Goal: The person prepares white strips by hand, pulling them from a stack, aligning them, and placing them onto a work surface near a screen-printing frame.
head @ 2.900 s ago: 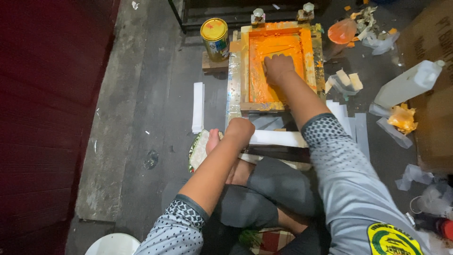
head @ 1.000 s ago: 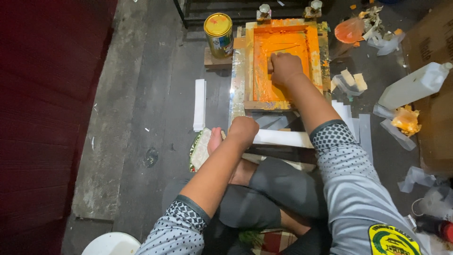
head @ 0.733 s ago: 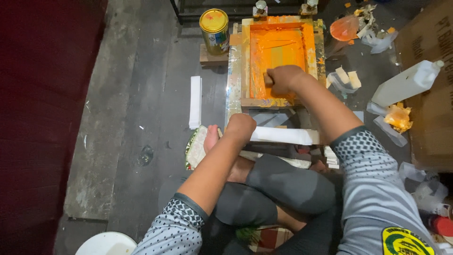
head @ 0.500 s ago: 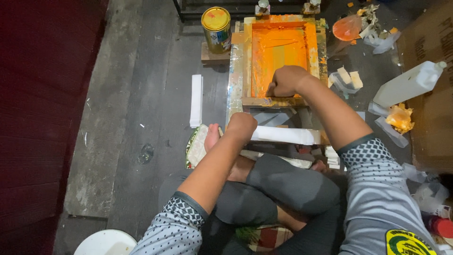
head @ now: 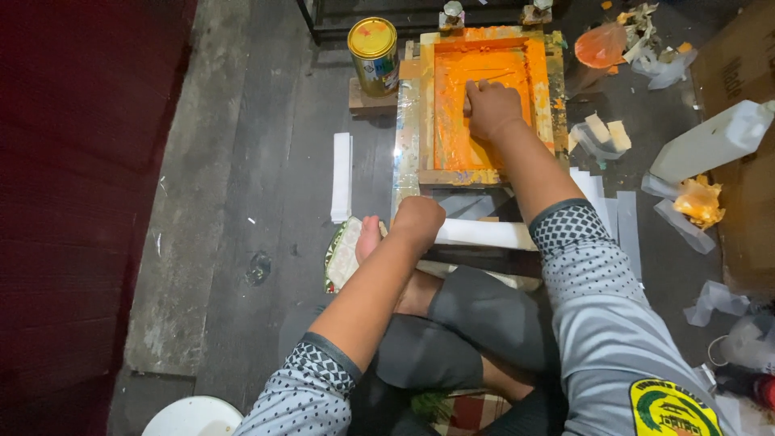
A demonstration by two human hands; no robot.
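A wooden printing screen frame (head: pixel 410 121) covered in orange ink lies on the floor in front of me. My right hand (head: pixel 491 106) is closed on a squeegee that it presses into the orange ink near the middle of the screen; the tool is mostly hidden under the fingers. My left hand (head: pixel 418 223) is closed and rests on a stack of white paper strips (head: pixel 484 234) just below the frame's near edge. I sit cross-legged, my bare foot (head: pixel 368 236) beside the left hand.
A yellow-lidded ink can (head: pixel 374 55) stands on a wood block left of the frame. A white strip (head: pixel 342 176) lies on the grey floor. At right are a white plastic bottle (head: pixel 710 144), crumpled orange-stained rags (head: pixel 696 200), and an orange-smeared bag (head: pixel 601 44). A white bucket (head: pixel 192 417) sits bottom left.
My right hand pulled the squeegee down the screen toward me, then moved back up to the middle. The left hand has stayed on the paper strips.
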